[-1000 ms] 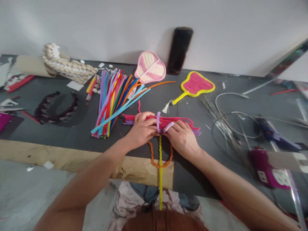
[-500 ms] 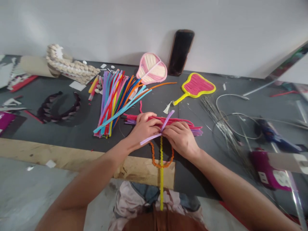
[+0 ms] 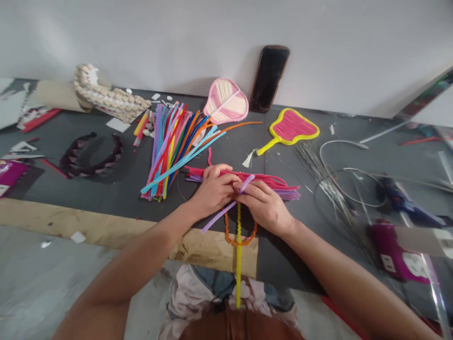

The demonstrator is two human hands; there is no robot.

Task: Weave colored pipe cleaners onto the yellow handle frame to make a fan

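Head view: left hand [image 3: 212,190] and right hand [image 3: 266,207], each grip clamped on lilac pipe cleaner [image 3: 218,218], cinching pink bundle [image 3: 280,181] together.

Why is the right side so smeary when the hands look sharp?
Head view: the left hand and right hand on the pink pipe-cleaner bundle are crisp at the centre; the blue tool near the right edge smears, likely lens stretch; the back edge of the table slants; light is soft, shadows faint.
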